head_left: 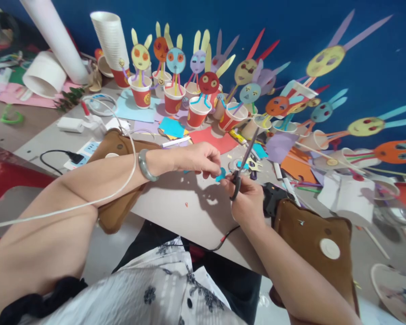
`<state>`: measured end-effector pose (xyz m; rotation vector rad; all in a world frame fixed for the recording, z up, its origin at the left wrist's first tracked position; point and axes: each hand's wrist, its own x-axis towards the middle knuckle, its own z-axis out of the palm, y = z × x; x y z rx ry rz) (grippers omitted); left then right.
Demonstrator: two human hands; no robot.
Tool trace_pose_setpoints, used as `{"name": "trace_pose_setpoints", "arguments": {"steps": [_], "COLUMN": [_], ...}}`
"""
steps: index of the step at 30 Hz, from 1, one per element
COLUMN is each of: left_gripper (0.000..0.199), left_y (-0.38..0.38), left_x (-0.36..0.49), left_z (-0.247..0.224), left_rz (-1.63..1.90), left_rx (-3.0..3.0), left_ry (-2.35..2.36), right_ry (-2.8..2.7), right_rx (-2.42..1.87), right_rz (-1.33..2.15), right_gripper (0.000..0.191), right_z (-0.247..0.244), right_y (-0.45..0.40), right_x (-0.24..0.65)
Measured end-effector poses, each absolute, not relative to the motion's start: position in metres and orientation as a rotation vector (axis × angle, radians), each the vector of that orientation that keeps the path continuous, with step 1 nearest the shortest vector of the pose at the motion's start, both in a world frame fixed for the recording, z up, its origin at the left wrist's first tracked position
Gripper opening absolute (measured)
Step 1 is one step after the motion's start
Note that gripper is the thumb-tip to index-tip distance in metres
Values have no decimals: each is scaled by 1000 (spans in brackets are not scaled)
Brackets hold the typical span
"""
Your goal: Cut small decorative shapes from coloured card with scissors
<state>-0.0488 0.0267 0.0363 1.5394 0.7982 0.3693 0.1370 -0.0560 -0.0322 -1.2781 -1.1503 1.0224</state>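
Over the near part of the table, my left hand is closed, its fingertips pinched at the edge of a small blue paper piece. My right hand is wrapped round the dark handles of a pair of scissors, whose blades point up and away from me. The right thumb and fingertip meet the lower edge of the blue piece; whether they also grip it I cannot tell. Below the hands, tiny paper scraps and one small orange bit lie on the table.
Red-and-white paper cups with paper rabbit figures line the back by the blue wall. Colored paper sheets, markers and scraps lie before them. Brown cushions flank the table's front edge. A white cable crosses my left forearm.
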Motion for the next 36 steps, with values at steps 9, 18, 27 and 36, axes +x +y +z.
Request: {"name": "trace_pose_setpoints", "arguments": {"steps": [9,18,27,36], "left_gripper": [13,17,18,16], "left_y": [27,24,21,21], "left_x": [-46,-45,-44,-45], "left_z": [28,23,24,24], "left_rz": [355,406,405,439], "left_rx": [1253,1305,1266,1214], "left_ry": [651,549,558,599], "right_ry": [-964,-988,-997,-1092], "right_rx": [-1243,-1251,-1216,-1171], "right_rz": [1078,1093,1116,1104], "right_gripper": [26,25,27,24], "right_z": [-25,-26,-25,-27], "right_y": [-53,-55,-56,-58], "right_x": [131,132,132,134]}}
